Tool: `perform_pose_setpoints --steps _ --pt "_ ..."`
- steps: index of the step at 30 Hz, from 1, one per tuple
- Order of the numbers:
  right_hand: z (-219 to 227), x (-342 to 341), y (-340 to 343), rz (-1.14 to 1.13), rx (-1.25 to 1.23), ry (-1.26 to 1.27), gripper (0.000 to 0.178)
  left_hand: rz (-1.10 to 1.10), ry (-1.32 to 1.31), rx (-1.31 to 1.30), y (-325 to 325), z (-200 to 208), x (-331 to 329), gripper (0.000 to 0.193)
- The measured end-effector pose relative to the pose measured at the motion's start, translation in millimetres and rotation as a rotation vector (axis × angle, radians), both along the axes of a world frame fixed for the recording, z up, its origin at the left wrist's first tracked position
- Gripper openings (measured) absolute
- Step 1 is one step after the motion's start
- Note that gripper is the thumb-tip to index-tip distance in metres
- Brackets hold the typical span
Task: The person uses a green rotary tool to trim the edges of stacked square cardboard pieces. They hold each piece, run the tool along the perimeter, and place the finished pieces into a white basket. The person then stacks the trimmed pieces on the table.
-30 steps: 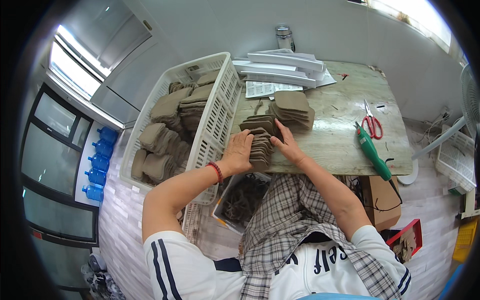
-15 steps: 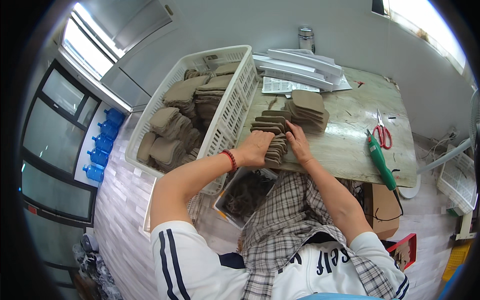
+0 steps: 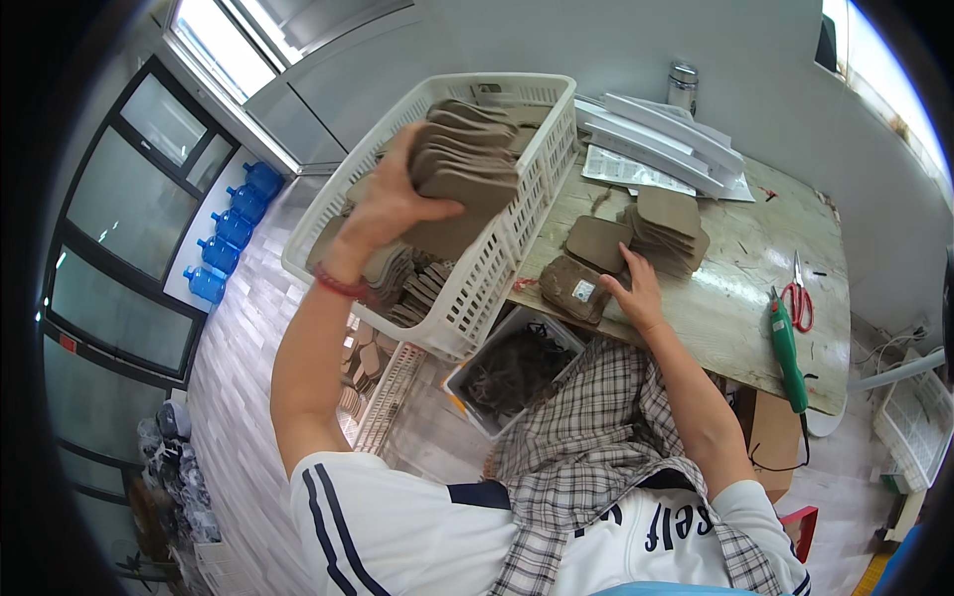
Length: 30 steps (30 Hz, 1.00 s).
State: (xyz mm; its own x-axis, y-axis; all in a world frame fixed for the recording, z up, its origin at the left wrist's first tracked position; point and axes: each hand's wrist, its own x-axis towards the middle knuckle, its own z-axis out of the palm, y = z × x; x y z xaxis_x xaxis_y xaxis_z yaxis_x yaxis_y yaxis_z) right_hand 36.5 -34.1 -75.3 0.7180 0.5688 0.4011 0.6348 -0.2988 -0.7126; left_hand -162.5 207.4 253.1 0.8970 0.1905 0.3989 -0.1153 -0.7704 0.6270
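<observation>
My left hand (image 3: 388, 209) grips a thick stack of taupe fabric pads (image 3: 465, 164), thumb along its near side, raised over a white plastic crate (image 3: 550, 189). More piles of similar pads fill the crate, partly hidden by the hand and its load. At the table my right hand (image 3: 637, 290) is open, fingers apart, its fingertips at the edge of a flat taupe pad (image 3: 596, 241). Just nearer lies a brown, rounded-square piece (image 3: 568, 282) with a small white label. Beyond the fingers stands another pad pile (image 3: 668, 214).
Red-handled scissors (image 3: 798, 303) and a green corded tool (image 3: 784, 343) lie at the table's right. White papers and strips (image 3: 661, 149) and a metal flask (image 3: 683, 87) are at the back. Below the table edge sits a bin of dark scraps (image 3: 517, 372); blue water bottles (image 3: 234, 228) stand left.
My left hand has lifted the stack off the table and carried it left over the crate. The labelled brown piece now shows where the stack was. My right hand stays on the table.
</observation>
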Motion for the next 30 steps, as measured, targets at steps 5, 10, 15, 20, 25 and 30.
perform_pose_setpoints --steps 5,10,15,20,25,30 --pt "0 -1 -2 0.001 0.013 -0.012 0.073 0.239 -0.079 0.183 54 -18 -27 0.088" --pt "2 -2 -3 0.018 0.021 0.018 0.069 0.145 -0.026 0.494 79 -74 -22 0.082" --pt "1 0 -3 0.012 0.005 -0.015 0.069 -0.006 -0.01 0.625 87 -110 2 0.077" --pt "2 -1 -3 0.015 -0.006 -0.026 0.069 -0.15 0.034 0.695 93 -136 7 0.075" --pt "5 -2 -2 0.024 0.014 -0.029 0.068 -0.232 0.084 0.749 100 -162 14 0.079" --pt "4 0 -3 0.013 0.013 -0.037 0.067 -0.314 0.155 0.698 100 -171 8 0.073"
